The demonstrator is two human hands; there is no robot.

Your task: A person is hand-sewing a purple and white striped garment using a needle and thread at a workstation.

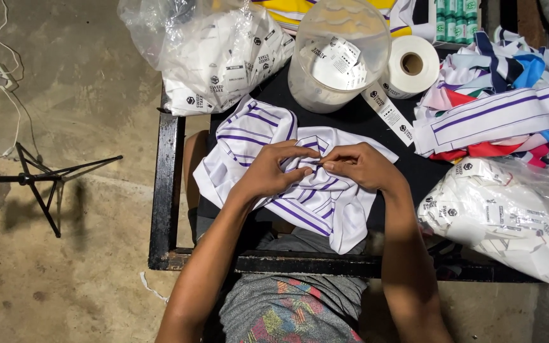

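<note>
Seated person at a low black table [160, 190], both hands working at its middle. A white garment with purple stripes [300, 203] lies bunched on the tabletop, directly under the hands, spilling toward the near edge and the person's lap.

Left hand [273, 171] and right hand [360, 166] meet fingertip to fingertip over the garment's centre. Each thumb and forefinger are pressed together, pinching a small fold or tab of the cloth between them; the other fingers curl loosely on the fabric. What exactly sits in the pinch is too small to make out, possibly a label or a seam.

The pinched spot lies between the two hands, about equally close to each. The garment's long axis runs diagonally, from far-left to near-right.

Around it: a clear bag of white printed labels [217, 57] at the far left, a translucent plastic tub [335, 57] holding more labels, a roll of white tape [411, 67] with a printed strip trailing from it, a heap of striped and coloured cloth pieces [497, 101] on the right, another bag of labels [509, 216] near right. A black tripod stand [39, 178] stands on the concrete floor to the left.

Forearms cover part of the garment; the near hem is hidden below the table edge.
</note>
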